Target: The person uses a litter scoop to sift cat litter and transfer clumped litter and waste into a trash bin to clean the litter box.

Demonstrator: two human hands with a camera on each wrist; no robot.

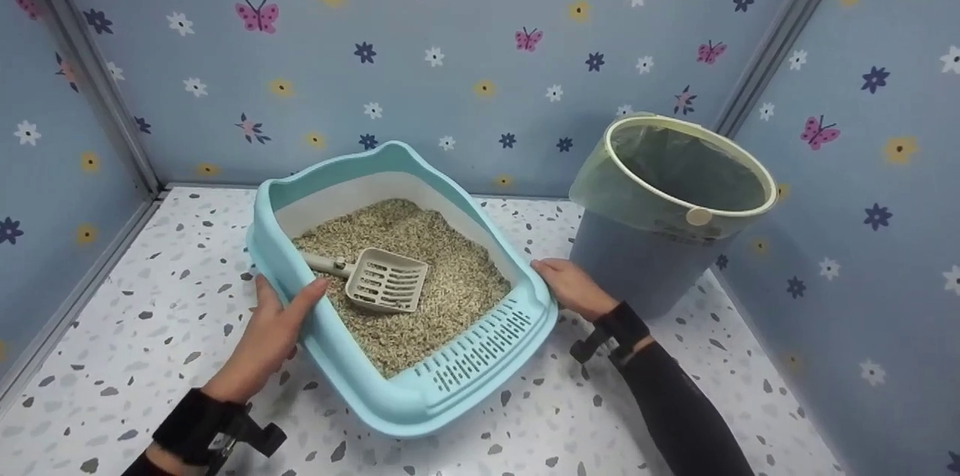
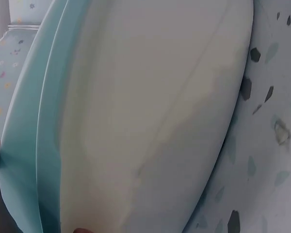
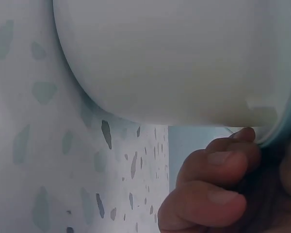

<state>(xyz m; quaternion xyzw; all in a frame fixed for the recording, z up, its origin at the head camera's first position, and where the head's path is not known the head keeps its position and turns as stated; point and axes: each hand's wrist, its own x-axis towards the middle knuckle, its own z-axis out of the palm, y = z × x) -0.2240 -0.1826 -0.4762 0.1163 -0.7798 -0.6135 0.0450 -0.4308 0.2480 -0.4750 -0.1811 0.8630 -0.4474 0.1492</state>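
Note:
A light-blue and white cat litter box [image 1: 334, 363] sits turned at an angle on the floor, holding beige granular litter [image 1: 405, 217]. On the litter lies a beige slotted litter scoop [image 1: 386, 281], its handle toward the left wall of the box. My left hand [image 1: 262, 333] grips the left rim, thumb over the top and fingers on the outside. At the right front corner my right hand [image 1: 576, 288] holds the rim; in the right wrist view its fingers [image 3: 208, 206] curl beneath the edge. The left wrist view shows mainly the box's white outer wall [image 2: 145, 97].
A blue-grey trash bin [image 1: 630, 258] with a cream ring and a pale green liner bag [image 1: 622, 195] stands right of the box, close to my right hand. Blue flower-patterned panels [image 1: 420, 34] enclose the back and sides. The floor [image 1: 172, 303] is white with grey speckles.

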